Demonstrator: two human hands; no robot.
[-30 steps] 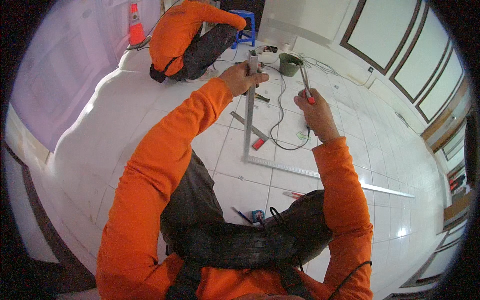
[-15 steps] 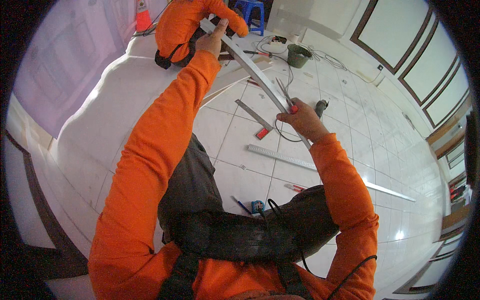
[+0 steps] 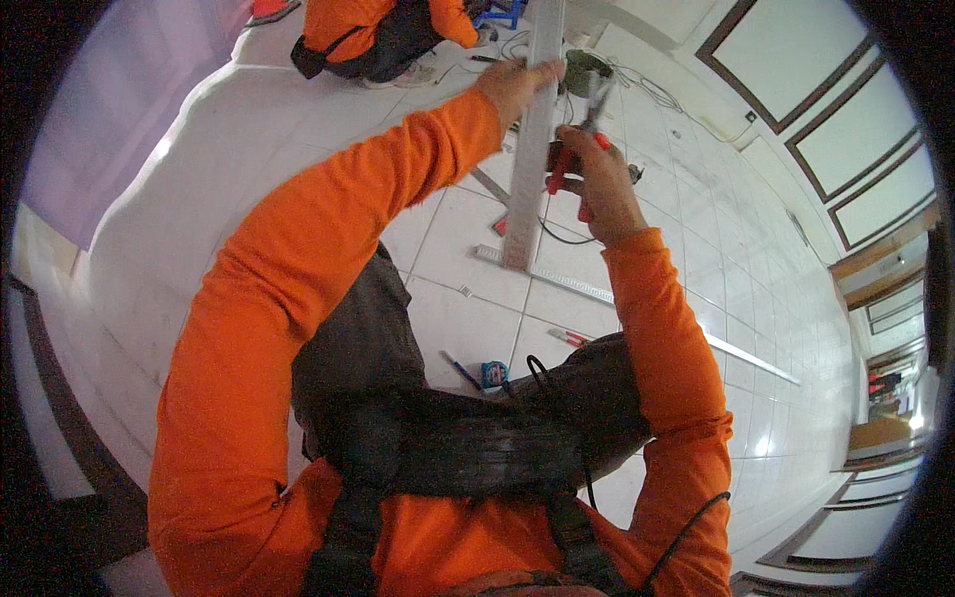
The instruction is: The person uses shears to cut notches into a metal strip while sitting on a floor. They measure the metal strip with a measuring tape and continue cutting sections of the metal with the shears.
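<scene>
My left hand (image 3: pixel 511 90) grips a long silver metal channel (image 3: pixel 522 214), which runs up the middle of the view from near the floor to the top edge. Just right of it, my right hand (image 3: pixel 609 184) is closed on snips with red handles (image 3: pixel 558 169), blades pointing up. A second silver strip (image 3: pixel 572 290) lies across the tiles beneath, partly behind my right arm. A square with a red stock (image 3: pixel 500 226) lies partly hidden by the channel. Near my legs are a blue tape measure (image 3: pixel 494 374), a pen (image 3: pixel 461 370) and a red-handled tool (image 3: pixel 569 336).
A co-worker in orange (image 3: pixel 358 30) crouches at the back left beside a blue stool (image 3: pixel 507 12). A green bucket (image 3: pixel 587 70) and coiled cables (image 3: pixel 652 88) are at the back. A lilac wall panel (image 3: pixel 129 119) is on the left, dark-framed panels (image 3: pixel 786 70) on the right.
The channel has swung from a diagonal to near upright in the picture. My left hand has moved rightward along with it, and the snips' handles now show more fully.
</scene>
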